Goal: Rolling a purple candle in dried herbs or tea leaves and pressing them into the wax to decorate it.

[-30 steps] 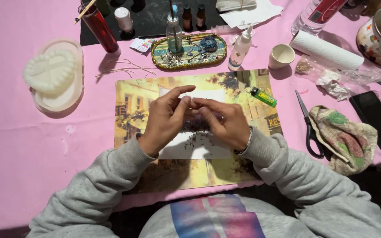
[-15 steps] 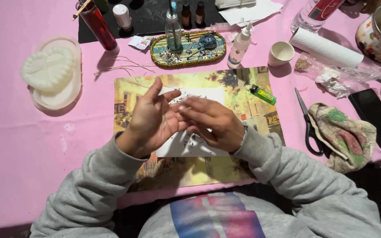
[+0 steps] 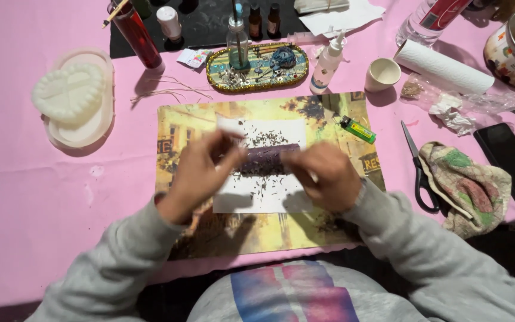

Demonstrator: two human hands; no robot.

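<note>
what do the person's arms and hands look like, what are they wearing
Both arms are in loose light grey sweatshirt sleeves with ribbed cuffs at the wrists. The left hand and right hand are bare: no gloves, and no rings can be made out, as both are motion-blurred.

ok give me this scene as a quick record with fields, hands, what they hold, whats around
surface: pink tablecloth with a yellow picture mat on it
work piece: dark purple roll lying across a white paper sheet strewn with dark flecks
left hand: left hand at the roll's left end, blurred
right hand: right hand at the roll's right end, blurred
right of mat: green lighter, scissors, crumpled cloth, black phone
behind mat: oval tray, white cup, paper towel roll
left: white mould
</note>
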